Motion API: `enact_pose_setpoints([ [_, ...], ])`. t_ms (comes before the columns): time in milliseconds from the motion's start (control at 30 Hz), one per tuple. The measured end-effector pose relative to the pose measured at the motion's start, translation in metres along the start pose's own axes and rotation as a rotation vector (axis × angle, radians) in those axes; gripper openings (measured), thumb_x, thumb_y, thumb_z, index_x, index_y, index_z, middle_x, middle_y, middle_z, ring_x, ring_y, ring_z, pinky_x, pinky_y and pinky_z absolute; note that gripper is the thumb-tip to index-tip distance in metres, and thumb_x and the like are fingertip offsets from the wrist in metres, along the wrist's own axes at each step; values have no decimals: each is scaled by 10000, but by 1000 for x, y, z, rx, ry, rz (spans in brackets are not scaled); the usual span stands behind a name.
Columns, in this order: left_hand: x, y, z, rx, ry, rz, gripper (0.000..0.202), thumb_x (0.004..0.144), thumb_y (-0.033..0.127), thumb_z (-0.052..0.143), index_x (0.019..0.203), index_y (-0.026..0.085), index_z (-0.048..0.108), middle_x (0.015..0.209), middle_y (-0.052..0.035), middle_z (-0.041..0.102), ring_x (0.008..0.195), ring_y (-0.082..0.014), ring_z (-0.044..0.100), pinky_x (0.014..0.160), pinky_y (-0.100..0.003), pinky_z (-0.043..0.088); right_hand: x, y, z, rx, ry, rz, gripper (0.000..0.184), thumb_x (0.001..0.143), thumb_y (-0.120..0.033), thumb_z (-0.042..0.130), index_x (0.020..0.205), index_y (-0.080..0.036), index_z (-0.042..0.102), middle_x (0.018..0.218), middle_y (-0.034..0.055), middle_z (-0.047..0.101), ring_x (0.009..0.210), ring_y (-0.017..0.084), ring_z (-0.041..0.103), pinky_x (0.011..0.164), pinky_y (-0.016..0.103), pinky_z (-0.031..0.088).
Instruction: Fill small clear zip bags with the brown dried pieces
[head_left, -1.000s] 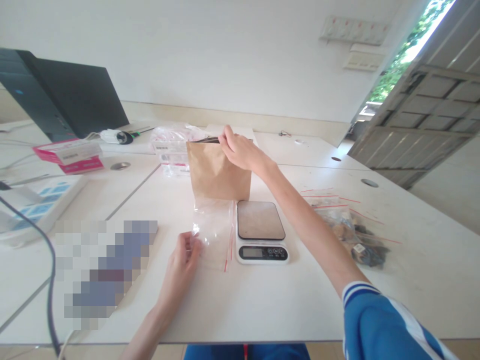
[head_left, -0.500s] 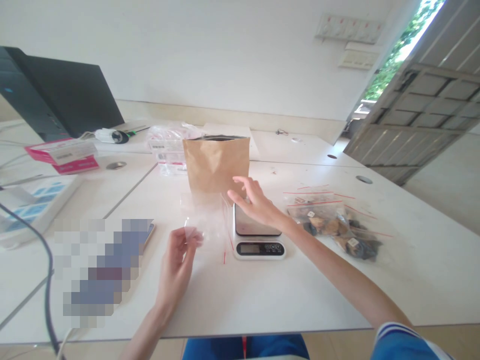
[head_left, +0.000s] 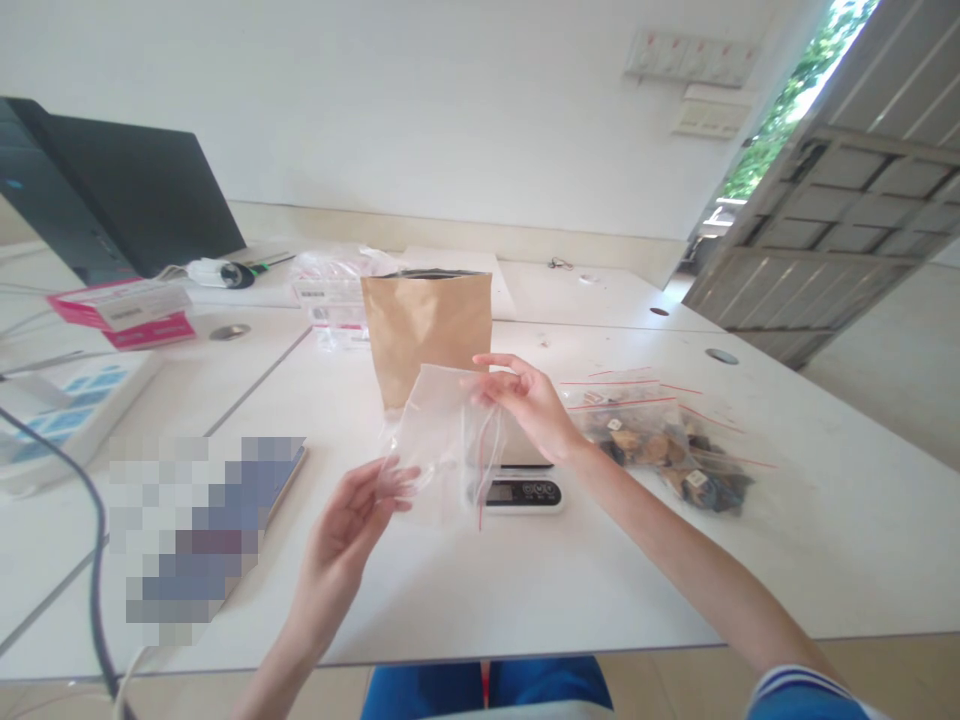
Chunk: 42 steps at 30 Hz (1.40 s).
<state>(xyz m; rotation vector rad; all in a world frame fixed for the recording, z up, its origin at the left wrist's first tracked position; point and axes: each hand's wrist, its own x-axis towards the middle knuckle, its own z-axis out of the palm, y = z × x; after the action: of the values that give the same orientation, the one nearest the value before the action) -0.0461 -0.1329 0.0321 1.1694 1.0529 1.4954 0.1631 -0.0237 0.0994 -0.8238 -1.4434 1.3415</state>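
Between my two hands hangs a clear zip bag (head_left: pixel 442 440) with a red seal line along its right side; nothing shows inside it. My left hand (head_left: pixel 356 510) pinches its left edge, thumb and fingers closed on the film. At the upper right corner, my right hand (head_left: pixel 521 395) grips the film between thumb and fingers, with the index finger stretched forward. A white digital scale (head_left: pixel 555 495) lies beneath the right hand, partly covered by the bag. Just behind stands an open brown paper pouch (head_left: pixel 427 325), upright.
Filled zip bags (head_left: pixel 667 450) with dark and brown pieces lie on the right. To the left are a pixelated phone (head_left: pixel 225 530), a power strip (head_left: pixel 82 400) and a pink box (head_left: pixel 142 310). A wrapped stack of boxes (head_left: pixel 330 290) and a black monitor (head_left: pixel 142 190) stand farther back.
My right hand has come from above the scale onto the bag's upper corner and closed on it. The bag is now lifted and tilted, and my left hand has shifted slightly.
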Motion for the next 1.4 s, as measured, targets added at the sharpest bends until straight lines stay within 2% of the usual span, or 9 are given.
enact_pose_setpoints([
  [133,0,10,4,-109,134,-93,422,756,298,735,1145,209,597,1089,-75,720,1026,-182,656,800,-218,532,-20,9,7,42,-44,166,653,720,-691,600,1153,-216,485,1212,104,612,996,170,611,891,326,470],
  [333,2,19,5,-118,219,-151,515,692,317,769,1162,193,596,1085,-90,720,985,-210,675,814,-271,541,-49,21,16,62,-368,435,586,652,-500,783,1015,-191,443,639,-43,649,544,109,593,629,288,475],
  [533,6,24,-2,16,202,-146,612,725,357,715,1285,220,512,1120,-103,701,987,-232,670,809,-331,545,-60,24,9,16,-341,442,570,696,-498,749,1048,-196,417,644,-47,640,537,109,591,596,279,470],
  [700,13,5,-20,413,112,-127,412,801,414,563,1164,225,606,1165,-114,656,1065,-283,630,907,-453,501,-64,11,-31,-335,-189,264,385,872,-519,531,1087,-201,502,788,25,652,710,141,624,709,314,499],
  [800,16,-12,-26,879,137,67,314,844,342,468,1044,220,676,1317,-152,531,1286,-358,447,1026,-577,361,-65,-2,-69,-690,-27,129,326,893,-495,470,931,-199,603,902,70,666,845,192,633,790,352,492],
  [900,20,-17,-22,1106,153,292,336,888,286,421,1143,210,627,1456,-174,376,1387,-353,301,1083,-593,265,-65,-11,-108,-1016,130,44,297,882,-425,433,910,-198,624,990,98,673,940,242,627,839,393,484],
  [1000,29,-16,-13,1144,-49,379,392,928,324,397,1274,211,543,1494,-161,354,1392,-308,318,1095,-540,297,-64,-8,-145,-1313,219,-31,307,865,-337,386,944,-179,637,1070,139,665,1077,281,583,958,450,429],
  [1167,42,-26,-1,1162,-525,285,623,893,500,469,1444,221,385,1502,-125,375,1412,-311,261,1115,-506,287,-63,10,-181,-1545,174,39,344,839,-304,394,1045,-171,635,1164,155,656,1139,313,568,995,507,388],
  [1400,46,-31,-6,1150,-575,303,592,894,495,480,1436,271,398,1497,-98,376,1406,-292,257,1118,-500,278,-65,0,-177,-1543,173,30,214,792,-285,424,799,-218,627,950,108,712,988,290,628,940,497,395],
])
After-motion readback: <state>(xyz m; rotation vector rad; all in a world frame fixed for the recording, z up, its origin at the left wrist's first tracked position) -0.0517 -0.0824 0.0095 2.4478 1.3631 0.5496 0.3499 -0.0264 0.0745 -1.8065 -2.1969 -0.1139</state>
